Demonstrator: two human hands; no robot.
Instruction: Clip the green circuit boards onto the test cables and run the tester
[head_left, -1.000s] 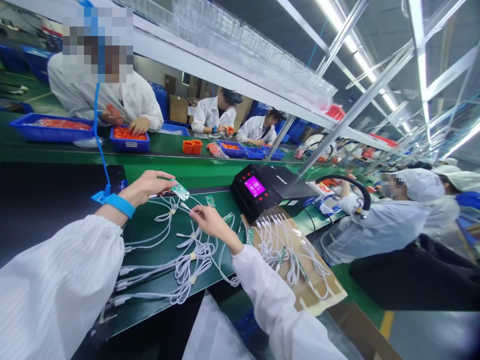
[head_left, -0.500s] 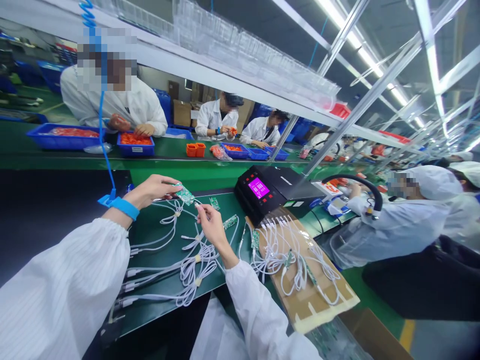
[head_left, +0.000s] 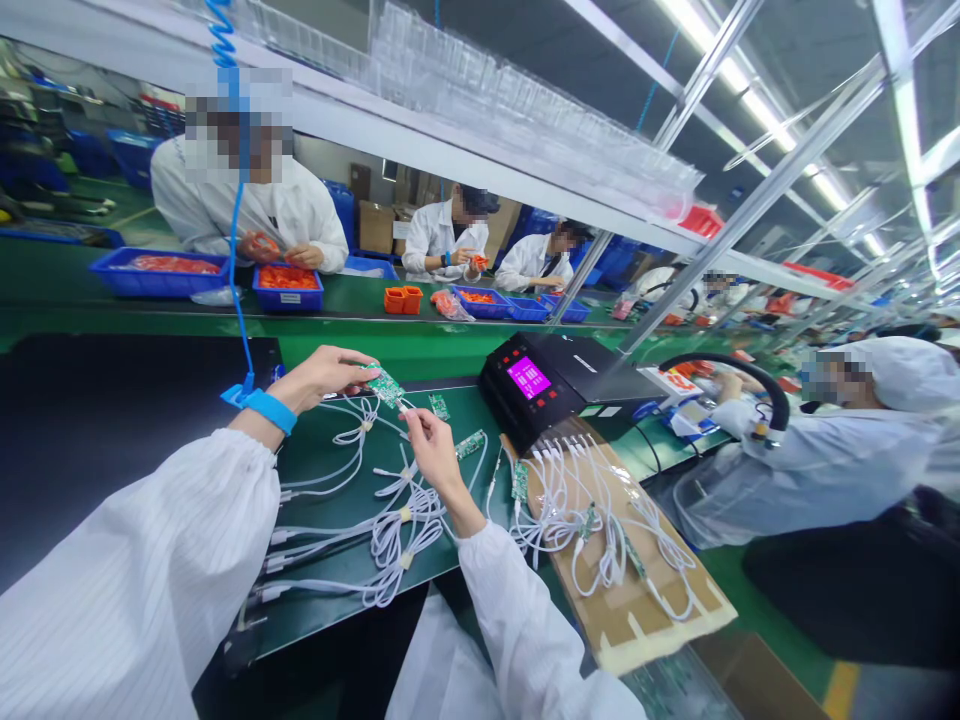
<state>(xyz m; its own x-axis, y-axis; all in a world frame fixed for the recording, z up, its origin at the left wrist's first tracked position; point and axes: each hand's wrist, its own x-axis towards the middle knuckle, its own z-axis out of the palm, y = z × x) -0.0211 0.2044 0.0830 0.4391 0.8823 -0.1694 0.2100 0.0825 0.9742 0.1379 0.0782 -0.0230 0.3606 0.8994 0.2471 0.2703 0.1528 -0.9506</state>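
My left hand, with a blue strap on its wrist, pinches a green circuit board by its far left corner. At the board's near right end, the fingers of my right hand are closed on a white cable plug. Plug and board meet or nearly meet; whether the plug is seated I cannot tell. Below my hands, bundled white cables lie on the green work surface. Beyond my right fingers lie a small loose board and a longer circuit board.
A black tester with a lit magenta screen stands to the right. White cables run from it over a taped cardboard sheet. A blue coiled cord hangs by my left wrist. Co-workers sit opposite behind blue bins, and another person at right.
The whole view has shifted slightly, so everything appears further right. Both hands keep the same hold on the board and the cable plug.
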